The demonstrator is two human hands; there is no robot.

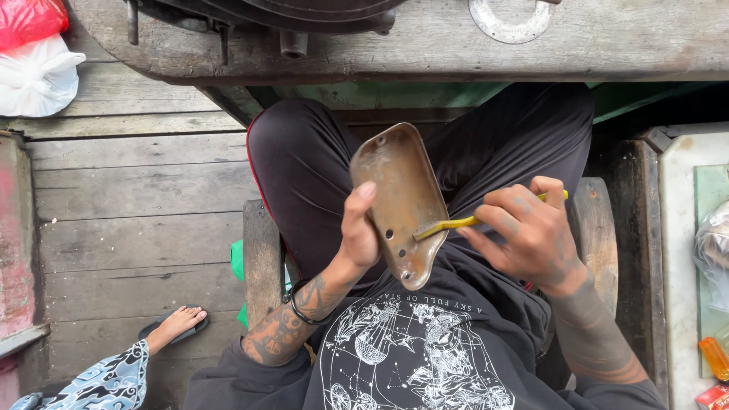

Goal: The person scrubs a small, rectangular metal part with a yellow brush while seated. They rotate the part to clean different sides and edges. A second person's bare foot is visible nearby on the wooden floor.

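Note:
My left hand (358, 228) grips a rusty brown metal plate (399, 190) by its left edge and holds it up over my lap, its dished face toward me. The plate is oblong with rounded corners and small holes near its lower end. My right hand (531, 231) is closed around a yellow-handled brush (456, 224). The brush's head touches the plate's lower right edge. I sit on a wooden stool (262, 258) in black trousers and a black printed shirt.
A worn wooden bench (425, 45) with dark metal machinery and a metal ring (510, 19) lies ahead. White and red plastic bags (34, 61) sit at top left. Another person's sandalled foot (176, 325) rests on the plank floor at lower left. A white-edged surface with small items (714, 357) stands at right.

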